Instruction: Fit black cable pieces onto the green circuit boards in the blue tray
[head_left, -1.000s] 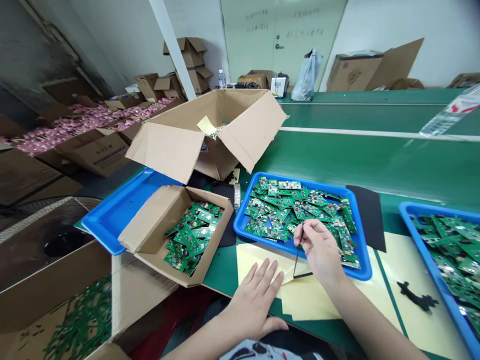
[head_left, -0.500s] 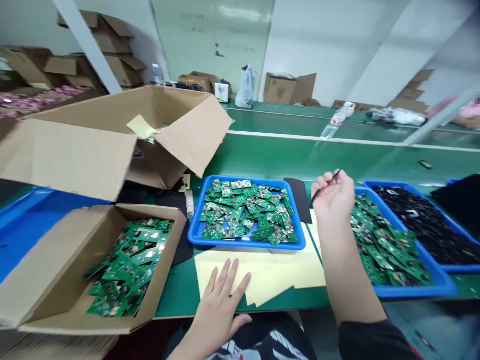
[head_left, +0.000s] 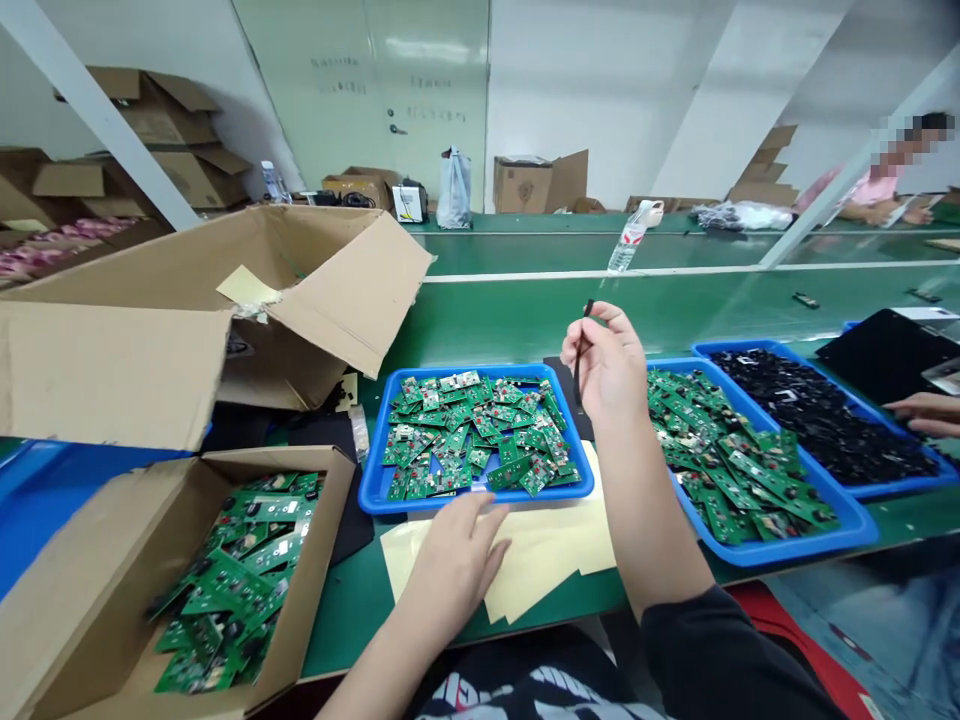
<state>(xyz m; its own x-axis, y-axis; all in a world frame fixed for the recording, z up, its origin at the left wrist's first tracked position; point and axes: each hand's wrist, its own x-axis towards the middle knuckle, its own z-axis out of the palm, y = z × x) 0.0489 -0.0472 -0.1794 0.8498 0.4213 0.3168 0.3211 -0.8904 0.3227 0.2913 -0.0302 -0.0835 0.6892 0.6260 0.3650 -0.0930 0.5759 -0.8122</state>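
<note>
My right hand (head_left: 611, 365) is closed around a slim black tool (head_left: 577, 375), tweezers by its look, held upright above the right end of the middle blue tray (head_left: 480, 492). Small green circuit boards (head_left: 450, 430) with red and white parts lie jumbled in that tray. At its front edge is my left hand (head_left: 457, 550), fingers extended and a little apart, nothing visible in them. Its fingertips reach the tray's front rim; whether they touch it I cannot tell. Below the hand, yellow paper sheets (head_left: 536, 570) lie on the green table.
On the left, a carton (head_left: 300, 580) holds larger green boards, with a big open carton (head_left: 330, 340) behind. To the right stand a blue tray (head_left: 847, 532) of boards and another (head_left: 900, 490) of black parts, near a co-worker's hand (head_left: 930, 412). A bottle (head_left: 630, 240) stands beyond.
My left hand has lifted off the paper and moved forward to the tray's front edge. My right hand has turned, bringing the tweezers upright and over toward the middle tray. The view has shifted right.
</note>
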